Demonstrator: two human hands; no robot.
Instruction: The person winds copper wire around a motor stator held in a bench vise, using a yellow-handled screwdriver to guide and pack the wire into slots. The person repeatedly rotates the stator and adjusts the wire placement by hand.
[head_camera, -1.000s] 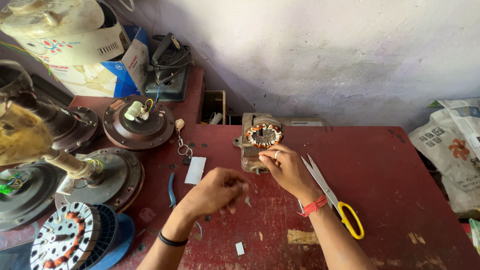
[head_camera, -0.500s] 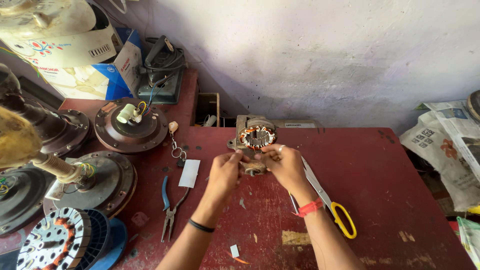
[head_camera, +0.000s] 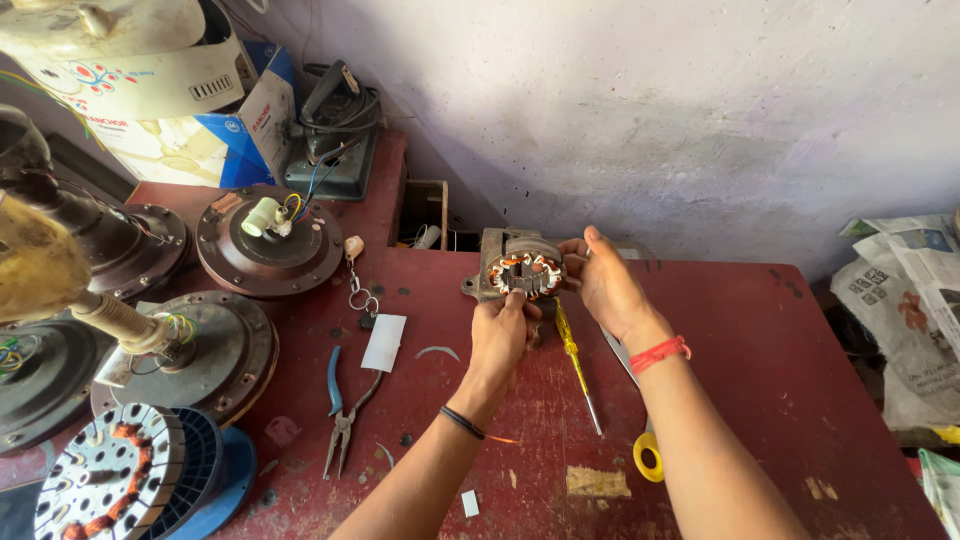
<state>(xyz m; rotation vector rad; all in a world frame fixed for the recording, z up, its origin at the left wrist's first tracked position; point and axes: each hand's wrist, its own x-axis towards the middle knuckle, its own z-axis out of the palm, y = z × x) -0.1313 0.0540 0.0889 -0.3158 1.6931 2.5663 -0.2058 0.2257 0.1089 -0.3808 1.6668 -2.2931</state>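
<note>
Presently, the person is standing over a dark red worktop (head_camera: 780, 360) and both hands are meeting at a small motor stator (head_camera: 524, 272) near its back edge, close to the plastered wall (head_camera: 640, 110). The stator is sitting in a grey metal housing, and its copper windings are showing in a ring facing up. The left hand (head_camera: 503, 335) is gripping the near side of the housing from below, its fingers (head_camera: 512, 303) curled and pressed against the metal. The right hand (head_camera: 606, 282) is cupping the far right side, fingers (head_camera: 572, 250) bent around the rim and touching it. A red thread band is sitting on the right wrist, a black band on the left.

Just beneath the hands, a yellow-handled screwdriver (head_camera: 577, 368) is lying on the worktop, tip pointing toward the near edge. Beside it, partly hidden by the right forearm, yellow-handled scissors (head_camera: 645, 455) are lying with one loop showing. To the left, blue-handled pliers (head_camera: 343, 410) are resting next to a white paper slip (head_camera: 384, 342), and a key ring (head_camera: 358, 290) is lying just above that slip. Further left, several round ceiling-fan motor housings (head_camera: 268, 240) are crowding the worktop, one with coloured wires sticking out of its hub. Newspaper (head_camera: 900, 290) is piled at the right.
</note>
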